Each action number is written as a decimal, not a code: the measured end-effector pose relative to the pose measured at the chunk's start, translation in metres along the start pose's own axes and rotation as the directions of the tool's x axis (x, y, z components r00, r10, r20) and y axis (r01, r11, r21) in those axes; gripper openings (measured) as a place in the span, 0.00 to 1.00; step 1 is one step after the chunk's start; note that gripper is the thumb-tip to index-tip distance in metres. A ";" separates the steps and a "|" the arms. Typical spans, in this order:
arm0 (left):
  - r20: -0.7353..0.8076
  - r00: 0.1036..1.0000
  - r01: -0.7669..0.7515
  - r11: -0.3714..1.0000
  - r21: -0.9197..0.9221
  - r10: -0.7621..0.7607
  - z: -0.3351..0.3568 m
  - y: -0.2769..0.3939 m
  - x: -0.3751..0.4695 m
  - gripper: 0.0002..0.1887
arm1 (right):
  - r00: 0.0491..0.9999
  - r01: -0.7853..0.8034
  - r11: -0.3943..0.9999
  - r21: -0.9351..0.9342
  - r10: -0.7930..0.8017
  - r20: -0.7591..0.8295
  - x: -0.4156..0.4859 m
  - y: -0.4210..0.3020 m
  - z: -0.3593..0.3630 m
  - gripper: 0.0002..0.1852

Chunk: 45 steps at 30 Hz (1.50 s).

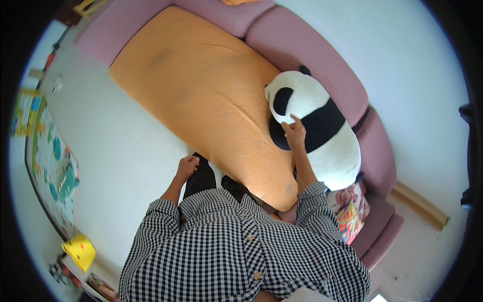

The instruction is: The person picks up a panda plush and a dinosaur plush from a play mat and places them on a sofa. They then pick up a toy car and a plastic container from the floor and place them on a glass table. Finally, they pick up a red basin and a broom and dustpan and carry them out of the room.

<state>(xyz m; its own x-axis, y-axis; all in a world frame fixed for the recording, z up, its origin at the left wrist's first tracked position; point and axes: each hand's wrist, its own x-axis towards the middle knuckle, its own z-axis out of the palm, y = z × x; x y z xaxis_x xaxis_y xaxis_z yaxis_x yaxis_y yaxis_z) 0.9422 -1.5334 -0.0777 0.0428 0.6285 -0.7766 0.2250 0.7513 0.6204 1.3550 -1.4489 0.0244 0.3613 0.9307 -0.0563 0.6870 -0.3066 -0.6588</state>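
A large panda plush [332,132] in black and white lies on the right part of a sofa seat with an orange fitted cover [196,83]. Over the panda's side, close to its head, is my right hand [295,132], its thumb and index finger apart and the other fingers curled; nothing shows in it. Whether it touches the plush is unclear. My left hand [188,166] hangs beside the front edge of the cover, above my dark trouser leg, with its fingers curled in and no object visible. The cover has creases and a few darker patches.
Pink backrest cushions [309,56] run behind the seat. A floral cushion [345,196] and a colourful packet [349,222] lie at the lower right. Beyond the sofa is a long cardboard-coloured piece [419,205]. A patterned play mat [53,162] and a yellow container [80,252] are at left.
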 end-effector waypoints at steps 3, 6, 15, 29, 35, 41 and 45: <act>-0.035 0.997 0.073 0.997 0.033 -0.072 -0.003 -0.043 -0.033 0.16 | 0.983 0.067 0.953 -0.296 -0.012 0.182 0.059 -0.008 0.018 0.42; -0.149 0.965 0.216 0.976 -0.026 -0.217 -0.008 -0.089 -0.069 0.17 | 0.941 0.018 0.876 -0.482 0.148 0.305 0.105 -0.006 0.032 0.42; -0.278 0.878 0.363 0.920 -0.144 -0.390 0.007 -0.173 -0.112 0.17 | 0.916 -0.033 0.889 -0.457 0.210 0.342 0.140 0.035 0.052 0.12; -0.357 0.933 -0.021 0.998 0.067 0.044 -0.025 -0.150 -0.058 0.20 | 0.950 0.074 0.909 -0.409 0.061 0.307 0.052 0.115 0.008 0.08; -0.458 0.886 0.088 0.996 -0.002 -0.080 -0.044 -0.142 -0.050 0.18 | 0.835 -0.422 0.877 -0.230 0.474 0.278 0.071 0.130 0.043 0.36; -0.682 0.722 -0.003 0.986 -0.166 -0.113 -0.051 -0.155 -0.062 0.16 | 0.446 -0.684 0.729 0.027 0.389 0.806 0.034 0.065 0.176 0.05; -0.666 0.681 0.095 0.939 -0.331 -0.304 -0.013 -0.193 -0.082 0.19 | 0.216 0.087 0.994 -0.063 0.043 0.975 -0.011 -0.003 0.225 0.19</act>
<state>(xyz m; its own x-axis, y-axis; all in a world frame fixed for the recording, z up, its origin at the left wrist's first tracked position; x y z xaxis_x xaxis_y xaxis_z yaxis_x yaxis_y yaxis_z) 0.8826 -1.7270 -0.1324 -0.6873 0.3343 -0.6448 -0.1064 0.8318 0.5447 1.2067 -1.4137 -0.1419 -0.5072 0.3821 -0.7725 0.7543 -0.2367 -0.6123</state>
